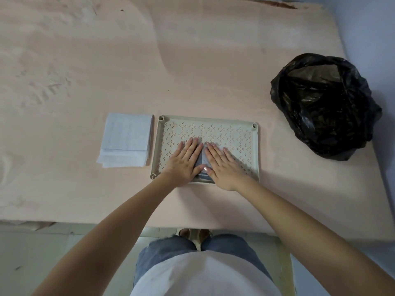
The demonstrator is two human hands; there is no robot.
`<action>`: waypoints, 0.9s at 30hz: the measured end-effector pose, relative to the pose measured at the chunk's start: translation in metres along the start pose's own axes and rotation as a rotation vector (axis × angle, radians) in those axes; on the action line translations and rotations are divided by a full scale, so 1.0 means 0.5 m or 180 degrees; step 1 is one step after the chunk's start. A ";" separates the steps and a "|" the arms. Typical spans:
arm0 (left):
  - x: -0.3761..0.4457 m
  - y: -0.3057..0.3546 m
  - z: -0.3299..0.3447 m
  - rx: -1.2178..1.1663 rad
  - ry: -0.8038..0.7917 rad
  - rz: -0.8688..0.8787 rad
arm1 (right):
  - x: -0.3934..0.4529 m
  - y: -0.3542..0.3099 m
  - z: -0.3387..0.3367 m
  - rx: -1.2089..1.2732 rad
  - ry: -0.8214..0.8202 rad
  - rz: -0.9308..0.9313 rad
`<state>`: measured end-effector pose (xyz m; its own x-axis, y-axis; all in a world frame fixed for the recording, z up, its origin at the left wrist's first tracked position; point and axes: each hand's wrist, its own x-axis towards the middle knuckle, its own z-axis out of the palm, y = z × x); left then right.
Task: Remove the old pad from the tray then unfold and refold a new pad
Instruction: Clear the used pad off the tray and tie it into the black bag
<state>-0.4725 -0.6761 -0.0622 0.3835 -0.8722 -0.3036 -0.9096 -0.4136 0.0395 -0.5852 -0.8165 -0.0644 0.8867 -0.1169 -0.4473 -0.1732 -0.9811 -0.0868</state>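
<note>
Two flat hands, left (183, 160) and right (224, 165), fingers straight, pressing a small folded pad (203, 162) against the tray's (255, 150) near edge, gripping nothing. Probably light, soft and limp; best pinched at a free corner. Beyond the tray's left edge, stacked fresh pads (126, 139). Toward the surface's far right corner, a black bin bag (322, 105).

Beige tray (255, 154) with chevron cutouts; pale blue-white pads (126, 138); glossy black bag (322, 107); peach table (192, 60)
</note>
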 end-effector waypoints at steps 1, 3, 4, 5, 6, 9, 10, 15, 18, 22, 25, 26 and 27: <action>0.000 0.002 -0.003 0.0019 -0.0034 -0.0018 | 0.001 0.000 -0.001 0.0023 -0.0058 0.0001; 0.002 0.005 -0.010 0.0128 -0.0070 -0.0049 | 0.003 0.000 -0.005 0.0054 -0.0122 -0.0007; 0.002 0.006 -0.014 0.0202 -0.0073 -0.0032 | 0.004 0.001 -0.007 0.0059 -0.0147 -0.0014; 0.001 0.005 -0.018 0.0282 -0.0051 0.0039 | 0.005 0.003 -0.012 0.0064 -0.0177 -0.0036; -0.002 0.004 -0.020 0.0365 -0.0004 0.0180 | 0.005 0.007 -0.016 0.0070 -0.0199 -0.0080; -0.011 -0.012 -0.019 0.0501 0.0075 0.0772 | -0.007 0.023 -0.029 0.0023 -0.0114 -0.0275; -0.012 -0.020 -0.019 0.0530 0.0068 0.0919 | -0.012 0.029 -0.030 -0.0033 -0.0069 -0.0316; -0.007 -0.050 -0.021 0.0536 0.0022 0.1287 | -0.017 0.024 -0.026 -0.0100 -0.0097 -0.0269; -0.006 -0.043 -0.015 0.0506 -0.0013 0.1221 | -0.011 0.022 -0.020 -0.0130 -0.0180 -0.0226; -0.005 -0.040 -0.016 0.0552 -0.0137 0.1189 | -0.003 0.020 -0.014 -0.0191 -0.0291 -0.0190; -0.004 -0.038 -0.031 0.0612 -0.0337 0.1157 | 0.002 0.028 -0.024 -0.0228 -0.0456 -0.0274; -0.005 -0.038 -0.037 0.0585 -0.0365 0.1160 | 0.002 0.034 -0.033 -0.0183 -0.0507 -0.0346; -0.006 -0.040 -0.044 0.0519 -0.0334 0.1189 | 0.000 0.041 -0.045 -0.0079 -0.0506 -0.0404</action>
<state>-0.4518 -0.6710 -0.0411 0.0117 -0.9196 -0.3926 -0.9997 -0.0198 0.0165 -0.5792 -0.8403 -0.0460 0.8216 0.0317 -0.5692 -0.0521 -0.9901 -0.1304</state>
